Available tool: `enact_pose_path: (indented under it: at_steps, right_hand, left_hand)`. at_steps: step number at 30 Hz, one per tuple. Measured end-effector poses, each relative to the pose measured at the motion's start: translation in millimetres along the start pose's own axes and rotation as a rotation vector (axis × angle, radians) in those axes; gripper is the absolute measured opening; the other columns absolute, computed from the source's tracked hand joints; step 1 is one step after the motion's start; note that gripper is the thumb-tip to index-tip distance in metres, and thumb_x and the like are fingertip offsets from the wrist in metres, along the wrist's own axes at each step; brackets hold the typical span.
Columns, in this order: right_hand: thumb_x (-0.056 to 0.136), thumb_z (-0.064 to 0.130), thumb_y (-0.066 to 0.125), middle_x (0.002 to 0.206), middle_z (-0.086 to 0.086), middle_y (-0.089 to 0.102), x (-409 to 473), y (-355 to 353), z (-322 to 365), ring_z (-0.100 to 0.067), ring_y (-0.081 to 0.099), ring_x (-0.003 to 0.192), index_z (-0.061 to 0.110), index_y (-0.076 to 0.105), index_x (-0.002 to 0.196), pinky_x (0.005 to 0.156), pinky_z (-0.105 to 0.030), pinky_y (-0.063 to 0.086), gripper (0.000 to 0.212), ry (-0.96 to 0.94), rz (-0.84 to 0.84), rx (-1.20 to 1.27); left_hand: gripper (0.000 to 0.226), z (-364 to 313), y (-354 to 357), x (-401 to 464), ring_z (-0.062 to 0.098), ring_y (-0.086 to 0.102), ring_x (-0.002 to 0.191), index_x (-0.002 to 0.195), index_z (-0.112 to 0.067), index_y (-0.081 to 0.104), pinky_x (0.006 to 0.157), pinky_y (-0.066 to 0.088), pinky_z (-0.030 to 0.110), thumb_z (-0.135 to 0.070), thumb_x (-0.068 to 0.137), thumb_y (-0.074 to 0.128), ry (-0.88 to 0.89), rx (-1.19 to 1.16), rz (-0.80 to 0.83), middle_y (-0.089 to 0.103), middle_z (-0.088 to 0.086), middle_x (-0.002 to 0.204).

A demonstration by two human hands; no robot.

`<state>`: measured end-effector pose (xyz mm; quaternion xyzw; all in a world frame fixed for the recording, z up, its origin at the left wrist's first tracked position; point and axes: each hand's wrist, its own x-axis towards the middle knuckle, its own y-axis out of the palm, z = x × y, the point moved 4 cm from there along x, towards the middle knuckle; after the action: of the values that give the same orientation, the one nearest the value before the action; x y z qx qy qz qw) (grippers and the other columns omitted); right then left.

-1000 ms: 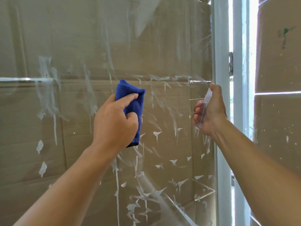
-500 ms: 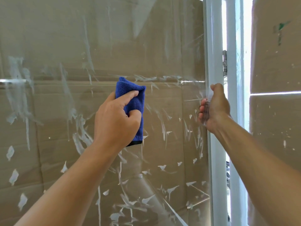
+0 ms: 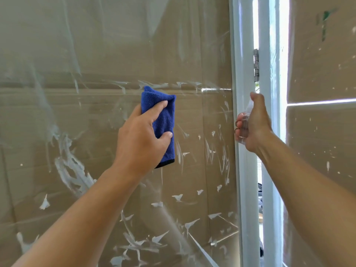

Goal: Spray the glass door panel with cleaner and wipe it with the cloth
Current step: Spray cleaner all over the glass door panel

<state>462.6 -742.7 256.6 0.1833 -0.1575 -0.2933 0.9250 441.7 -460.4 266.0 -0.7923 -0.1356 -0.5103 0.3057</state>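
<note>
While streaks mark the glass panel (image 3: 96, 132), left hand (image 3: 140, 139) grips cloth (image 3: 163, 120), right hand (image 3: 252, 124) bottle (image 3: 245, 122).

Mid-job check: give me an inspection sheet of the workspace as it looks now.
Surface: glass door panel, streaked with white smears, brown cardboard behind it.
Job's things: blue cloth, folded, against the glass; clear spray bottle, small, partly hidden.
Clutter: nothing seen.
Hands: left hand grips the cloth; right hand grips the spray bottle.
Cables: nothing seen.
Surroundings: white door frame with a metal hinge; daylight through the gap.
</note>
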Motion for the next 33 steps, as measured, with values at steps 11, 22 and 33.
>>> enact_pose_path:
  at_steps: [11,22,33]
  right_hand:
    - [0.086,0.066,0.052,0.061,0.003,0.054,12.0,-25.6,-29.6,-0.011,0.049,0.058,0.018,0.059,0.069,0.059,-0.024,0.043,0.051,0.053,-0.025,-0.027]
    - [0.087,0.062,0.053,0.058,0.005,0.051,-0.6,-33.3,-55.9,-0.010,0.046,0.051,0.020,0.059,0.069,0.053,-0.020,0.039,0.046,0.080,-0.036,0.002]
    - [0.087,0.058,0.055,0.056,0.009,0.048,-17.0,-28.8,-68.4,-0.008,0.043,0.048,0.019,0.056,0.086,0.052,-0.020,0.036,0.039,0.033,-0.043,0.051]
  left_hand:
    - [0.068,-6.2,35.0,-7.6,0.006,0.050,0.098,0.142,-0.036,0.050,0.090,0.037,0.021,-0.023,0.081,0.077,0.014,-0.048,0.044,0.050,-0.014,0.118]
    - [0.069,0.0,54.0,-24.7,0.002,0.045,0.099,0.143,-0.034,0.049,0.089,0.032,0.018,-0.024,0.081,0.077,-0.007,-0.035,0.094,0.044,-0.017,0.116]
    - [0.068,1.2,53.2,-33.4,0.001,0.045,0.102,0.144,-0.033,0.049,0.091,0.033,0.018,-0.025,0.082,0.076,0.000,-0.026,0.111,0.051,-0.010,0.127]
